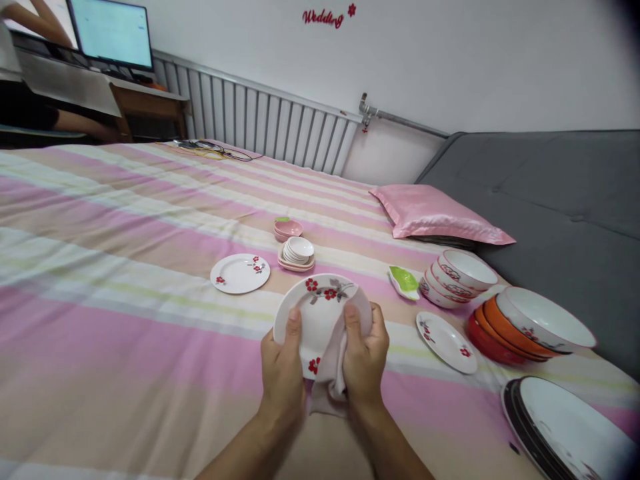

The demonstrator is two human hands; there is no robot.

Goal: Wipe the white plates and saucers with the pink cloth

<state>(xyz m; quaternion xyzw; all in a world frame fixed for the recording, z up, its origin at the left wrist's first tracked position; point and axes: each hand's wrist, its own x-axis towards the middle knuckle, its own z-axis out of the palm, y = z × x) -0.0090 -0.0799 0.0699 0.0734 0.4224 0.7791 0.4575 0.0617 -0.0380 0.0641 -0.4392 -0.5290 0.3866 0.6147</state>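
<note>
I hold a white plate with red flowers [317, 313] upright over the striped bed. My left hand [283, 370] grips its lower left rim, thumb on the face. My right hand [364, 357] is closed on a pale pink cloth [345, 347], which it presses against the plate's right side. The cloth hangs down between my wrists.
On the striped bedspread [125, 267] lie a flowered plate [240, 273], stacked small saucers [297, 253], a pink bowl [288, 229], a green leaf dish [404, 281], stacked bowls [457, 277], another plate [447, 342], orange and white bowls [530, 327], large plates [565, 427]. A pink pillow [437, 213] lies beyond.
</note>
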